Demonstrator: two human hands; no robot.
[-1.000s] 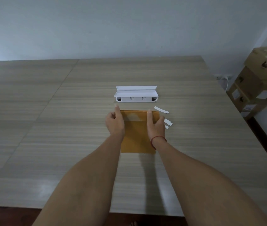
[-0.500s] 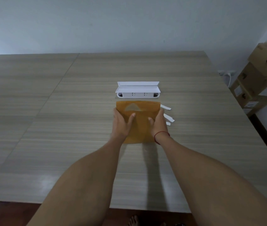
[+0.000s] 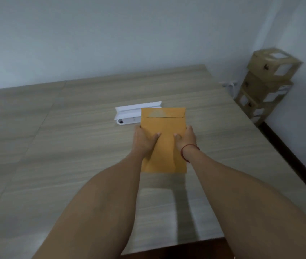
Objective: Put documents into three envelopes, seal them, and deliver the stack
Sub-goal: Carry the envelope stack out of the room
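Head view.

1. Manila envelope [image 3: 164, 144]: flap folded shut at the far end, with a pale triangular patch on the flap. Held above the worktop [image 3: 73, 146], tilted with the flap end away from me, its far corner covering the right part of the white box. Contents hidden; I cannot tell whether more envelopes lie beneath the top one.
2. Left hand [image 3: 144, 139]: grips the envelope's left edge, thumb on the upper face, fingers underneath.
3. Right hand [image 3: 185, 140]: grips the right edge the same way. A red cord bracelet [image 3: 187, 149] is on the wrist.
4. White socket box [image 3: 129, 114]: lid raised, resting on the worktop beyond my hands; interior too blurred to list.
5. Cardboard boxes [image 3: 266, 85]: a closed stack with white labels, standing on the floor in the right corner.
6. Worktop: pale wood grain, with a seam running across its left part.
7. Wall [image 3: 111, 34]: plain, pale; a wall socket [image 3: 229, 84] sits low beside the cardboard boxes.
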